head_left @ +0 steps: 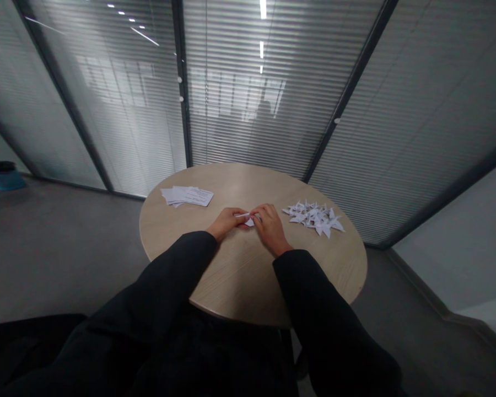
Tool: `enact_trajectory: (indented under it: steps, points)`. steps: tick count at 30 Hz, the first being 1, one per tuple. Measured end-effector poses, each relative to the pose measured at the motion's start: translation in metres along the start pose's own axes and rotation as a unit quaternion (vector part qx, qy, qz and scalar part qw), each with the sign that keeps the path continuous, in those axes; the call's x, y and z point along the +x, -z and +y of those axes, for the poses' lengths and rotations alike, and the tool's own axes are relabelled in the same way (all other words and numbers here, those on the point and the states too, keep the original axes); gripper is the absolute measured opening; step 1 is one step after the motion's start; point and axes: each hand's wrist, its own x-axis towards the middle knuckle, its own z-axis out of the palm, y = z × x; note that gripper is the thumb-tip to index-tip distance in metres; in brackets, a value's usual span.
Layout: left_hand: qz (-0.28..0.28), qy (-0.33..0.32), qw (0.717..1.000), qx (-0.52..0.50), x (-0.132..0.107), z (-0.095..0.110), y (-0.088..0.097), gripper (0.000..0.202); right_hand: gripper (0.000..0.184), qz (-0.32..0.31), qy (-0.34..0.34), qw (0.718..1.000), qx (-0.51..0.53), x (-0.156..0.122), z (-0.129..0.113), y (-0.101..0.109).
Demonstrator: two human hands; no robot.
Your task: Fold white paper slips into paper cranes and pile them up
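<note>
Centrally, 1 small white paper (250, 222) — between 2 hands (269, 226), pinched by both, over a round table (231, 270)

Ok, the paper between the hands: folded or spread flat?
Folded: the white paper shows a narrow edge above a small flap between the left hand and right hand, which hide the rest.

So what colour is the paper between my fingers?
The paper is white, seen in the head view.
</note>
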Motion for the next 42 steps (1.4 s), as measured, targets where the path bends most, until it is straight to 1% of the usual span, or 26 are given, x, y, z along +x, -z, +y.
enact_trajectory:
  steps: [5, 8, 12, 17, 19, 22, 25, 27, 29, 31, 33, 35, 39, 42]
  points:
    - [0.018, 0.014, 0.999, -0.041, -0.002, 0.002, 0.000, 0.022, 0.020, -0.022, 0.013, 1.000, -0.002, 0.002, 0.000, 0.002]
    - [0.023, 0.016, 0.998, -0.049, -0.002, 0.003, 0.001, 0.018, 0.022, -0.029, 0.000, 0.999, 0.033, 0.002, 0.003, 0.003]
    - [0.017, 0.025, 0.998, -0.060, -0.001, 0.003, 0.003, 0.016, 0.024, -0.030, -0.012, 0.996, 0.081, 0.002, 0.006, 0.003]
    - [0.011, 0.039, 0.995, -0.093, 0.000, 0.005, 0.004, 0.017, 0.027, -0.023, -0.019, 0.993, 0.110, 0.001, 0.009, 0.002]
    - [0.004, 0.032, 0.995, -0.098, -0.001, 0.005, 0.004, 0.018, 0.029, -0.019, -0.019, 0.993, 0.113, 0.001, 0.010, 0.001]
    - [-0.004, 0.013, 0.996, -0.087, -0.001, 0.004, 0.005, 0.026, 0.031, -0.017, -0.023, 0.993, 0.114, 0.001, 0.011, 0.000]
    - [0.003, 0.002, 0.997, -0.071, 0.000, 0.001, 0.006, 0.033, 0.030, -0.017, -0.028, 0.992, 0.126, 0.002, 0.008, 0.001]
    - [0.012, -0.014, 0.998, -0.059, 0.001, -0.001, 0.007, 0.035, 0.027, -0.010, -0.049, 0.988, 0.144, 0.002, 0.004, 0.002]
    - [0.014, -0.035, 0.999, -0.040, 0.002, -0.001, 0.007, 0.036, 0.023, 0.012, -0.095, 0.980, 0.174, 0.003, -0.001, 0.003]
    - [0.015, -0.054, 0.998, -0.011, 0.003, -0.001, 0.007, 0.035, 0.026, 0.034, -0.160, 0.963, 0.212, 0.003, -0.004, 0.003]
    - [0.015, -0.070, 0.997, 0.024, 0.004, -0.001, 0.006, 0.034, 0.032, 0.042, -0.223, 0.943, 0.242, 0.003, -0.004, 0.001]
    - [0.012, -0.085, 0.995, 0.054, 0.004, 0.000, 0.006, 0.033, 0.032, 0.036, -0.261, 0.928, 0.264, 0.002, -0.001, -0.001]
    - [0.011, -0.116, 0.989, 0.086, 0.004, -0.002, 0.007, 0.033, 0.028, -0.001, -0.280, 0.911, 0.302, 0.002, 0.007, -0.005]
    - [0.011, -0.132, 0.986, 0.098, 0.004, -0.004, 0.008, 0.033, 0.026, -0.003, -0.283, 0.908, 0.309, 0.002, 0.008, -0.006]
